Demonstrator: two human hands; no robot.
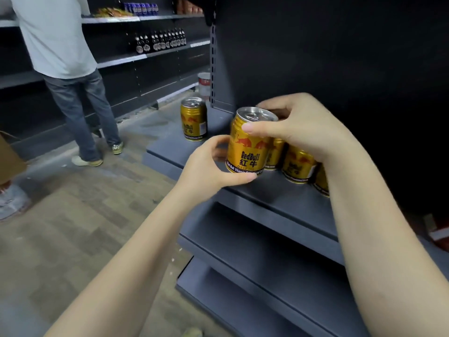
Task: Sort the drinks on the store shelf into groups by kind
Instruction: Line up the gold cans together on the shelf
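Arms: nearest the camera, two bare forearms reaching up from the bottom edge toward the shelf.
Shelf: grey metal, several levels; gold cans on the upper level, bare boards below.
Other person: standing far left by more shelves, cut off at the top, turned away.
Right hand: curled over the top and side of the front can, thumb pressed on the gold wall just under the rim.
Left hand: cupped round the lower left of the same can, thumb along the bottom edge.
Front can: gold with red bulls, upright, at the front edge of the upper level; lifted or resting, cannot tell.
Row of cans: same gold kind, just behind and to the right of the front can, close together.
Lone can: same kind, upright, well apart at the far left end of the shelf.
Handling: probably stiff and smooth, a bit slippery, heavy for its size if full; may dent if squeezed hard. Best held round the middle with the whole hand, not by the rim.
Hidden: most of the row sits behind the right hand and wrist, so no count possible. Far bottles too small to read. Red thing at the right edge cut off.
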